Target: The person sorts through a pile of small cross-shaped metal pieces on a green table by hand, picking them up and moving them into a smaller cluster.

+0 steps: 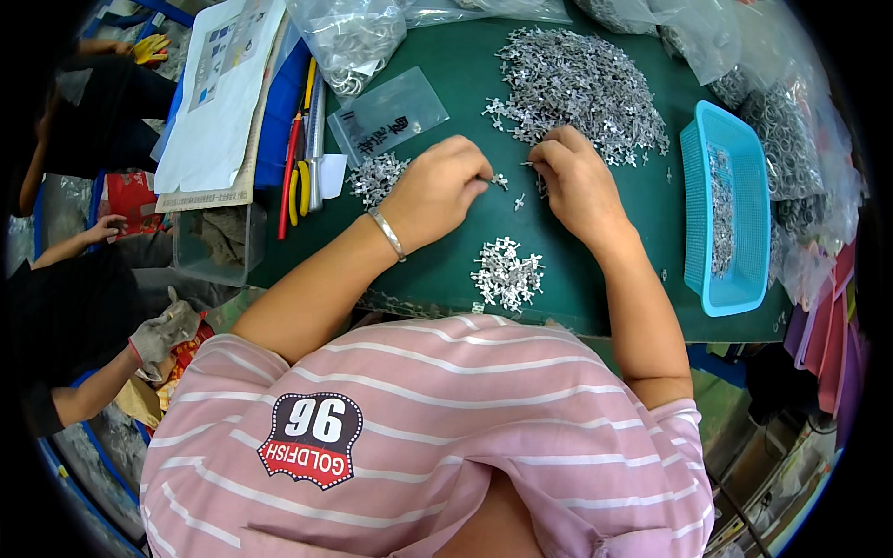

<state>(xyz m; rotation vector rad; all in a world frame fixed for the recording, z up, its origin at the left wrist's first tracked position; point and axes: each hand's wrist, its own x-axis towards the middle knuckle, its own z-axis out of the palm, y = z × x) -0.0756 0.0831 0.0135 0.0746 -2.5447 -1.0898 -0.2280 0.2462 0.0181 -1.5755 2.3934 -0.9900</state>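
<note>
Overhead, from the head camera, a person in a pink striped shirt works at a green table strewn with small silvery metal parts. The left hand, a thin bangle on its wrist, is curled with fingertips pressed together on what looks like one tiny metal piece at its right edge; the piece is too small to make out its shape or long axis. The right hand rests knuckles-up just beside it, fingers bent and closed at the near edge of the large heap of parts; whether it pinches a piece there cannot be told. The two hands sit close, a few loose parts lying on the cloth between them.

The big heap lies directly beyond the right hand, touching its fingertips, so that hand is the nearer one to it. A smaller pile sits just left of the left hand, and another small pile lies nearer the body, between the forearms. A turquoise basket holding more parts stands well to the right. Clear plastic bags, pliers with red and yellow handles and papers lie to the left, where other workers' arms are seen.
</note>
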